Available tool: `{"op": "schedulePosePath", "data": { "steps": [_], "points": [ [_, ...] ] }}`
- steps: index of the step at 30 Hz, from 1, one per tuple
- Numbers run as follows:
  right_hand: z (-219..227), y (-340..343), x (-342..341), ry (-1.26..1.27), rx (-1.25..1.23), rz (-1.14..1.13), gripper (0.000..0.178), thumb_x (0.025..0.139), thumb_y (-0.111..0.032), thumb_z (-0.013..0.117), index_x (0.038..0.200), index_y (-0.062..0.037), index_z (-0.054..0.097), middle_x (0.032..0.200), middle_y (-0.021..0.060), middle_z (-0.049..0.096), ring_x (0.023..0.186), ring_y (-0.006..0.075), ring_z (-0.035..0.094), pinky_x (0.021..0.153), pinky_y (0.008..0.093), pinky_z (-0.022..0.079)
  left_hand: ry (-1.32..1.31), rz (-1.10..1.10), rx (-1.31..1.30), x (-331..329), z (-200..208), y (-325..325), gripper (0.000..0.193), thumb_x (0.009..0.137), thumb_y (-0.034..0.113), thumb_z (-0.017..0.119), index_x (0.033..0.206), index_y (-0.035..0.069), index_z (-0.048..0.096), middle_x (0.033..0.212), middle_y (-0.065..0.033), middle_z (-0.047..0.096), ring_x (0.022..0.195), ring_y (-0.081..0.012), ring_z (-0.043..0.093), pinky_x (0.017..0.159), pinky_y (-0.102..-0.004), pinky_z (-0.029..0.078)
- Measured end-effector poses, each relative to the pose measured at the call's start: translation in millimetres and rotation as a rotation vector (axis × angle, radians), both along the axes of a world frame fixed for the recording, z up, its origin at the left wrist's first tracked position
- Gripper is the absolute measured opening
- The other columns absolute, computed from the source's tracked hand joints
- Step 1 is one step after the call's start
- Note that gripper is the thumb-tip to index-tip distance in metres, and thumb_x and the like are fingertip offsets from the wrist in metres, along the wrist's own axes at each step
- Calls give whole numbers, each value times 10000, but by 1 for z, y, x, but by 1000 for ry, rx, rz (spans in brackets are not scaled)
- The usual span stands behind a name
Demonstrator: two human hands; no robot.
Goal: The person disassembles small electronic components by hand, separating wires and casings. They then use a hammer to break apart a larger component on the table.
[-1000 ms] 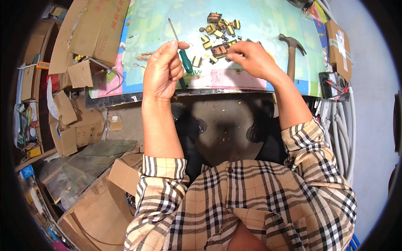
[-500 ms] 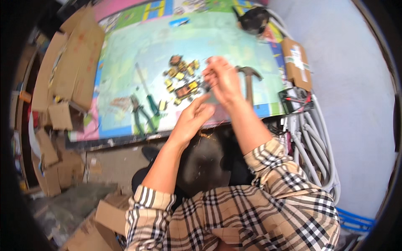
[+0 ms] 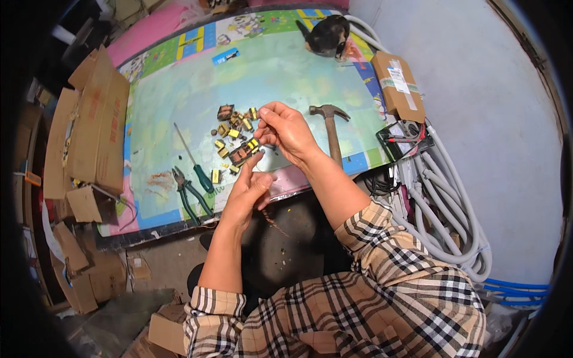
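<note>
My left hand (image 3: 241, 200) hovers over the table's near edge, index finger stretched forward and the other fingers curled. Thin copper wire (image 3: 274, 223) hangs from beneath those curled fingers. My right hand (image 3: 287, 132) is closed in a pinch beside a pile of small yellow-and-black coil parts (image 3: 234, 133); whatever lies between its fingertips is too small to name. Among the pile, a larger transformer with copper windings (image 3: 242, 153) lies nearest my left fingertip. Another brown copper-wound part (image 3: 225, 112) sits at the pile's far side.
Green-handled pliers (image 3: 190, 192) and a screwdriver (image 3: 202, 176) lie left of the pile. A hammer (image 3: 330, 132) rests to the right. Cardboard boxes (image 3: 98, 134) stand at the left edge, a taped carton (image 3: 399, 86) at the right. Grey hoses (image 3: 456, 203) hang beside the table.
The view has shifted, so the table items appear further left and lower. My hands have moved left and down in the picture, and the right hand is now beside the coil pile.
</note>
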State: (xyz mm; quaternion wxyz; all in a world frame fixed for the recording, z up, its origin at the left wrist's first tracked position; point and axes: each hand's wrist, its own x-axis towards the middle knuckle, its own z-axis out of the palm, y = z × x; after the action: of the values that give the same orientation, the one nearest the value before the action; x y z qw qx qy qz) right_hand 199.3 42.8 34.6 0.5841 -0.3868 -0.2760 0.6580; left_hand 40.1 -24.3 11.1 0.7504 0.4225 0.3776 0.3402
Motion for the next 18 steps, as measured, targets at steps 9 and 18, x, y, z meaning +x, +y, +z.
{"op": "schedulePosePath", "data": {
  "steps": [9,18],
  "points": [
    [-13,5,16,-189,54,-83,134,930,-134,560,959,-4,566,778,59,587,661,150,634,509,222,474,-117,-221,-25,-34,7,13,802,862,457,601,1406,-44,292,985,-162,656,514,-85,465,427,-190,316],
    [-12,11,17,-140,56,-175,132,910,-80,567,972,37,551,786,116,614,660,186,644,577,235,527,159,-264,-145,-3,-22,-16,166,871,213,643,873,48,632,660,31,541,542,-45,391,494,-205,294]
  ]
}}
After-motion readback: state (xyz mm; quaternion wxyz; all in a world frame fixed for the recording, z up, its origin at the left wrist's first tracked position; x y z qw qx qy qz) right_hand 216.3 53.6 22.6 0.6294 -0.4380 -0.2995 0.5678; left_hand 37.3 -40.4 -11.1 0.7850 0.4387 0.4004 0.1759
